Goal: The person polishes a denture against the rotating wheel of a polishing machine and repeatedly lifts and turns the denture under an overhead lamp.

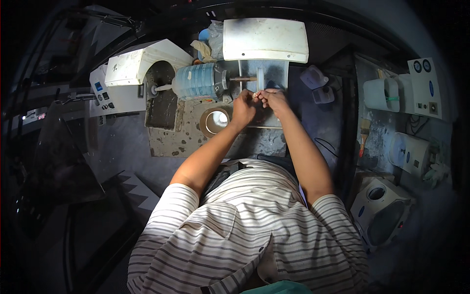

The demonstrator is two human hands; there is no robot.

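Both of my hands meet just below the white buffing wheel [260,78] of a bench polishing machine. Between the fingertips is a small gold-coloured piece [255,96], its kind too small to make out. My left hand [243,108] pinches it from the left, and my right hand [274,100] from the right. A blue cylindrical motor [198,82] lies to the left of my hands, with a spindle [242,79] running to the wheel. Whether the piece touches the wheel cannot be told, as my fingers cover part of it.
A white hood [266,39] stands behind the wheel; another hood [147,61] covers the left trough [164,110]. A roll of brown tape [204,122] lies by my left forearm. Clear plastic containers [313,77], a brush [364,132] and white machines [382,206] stand at right.
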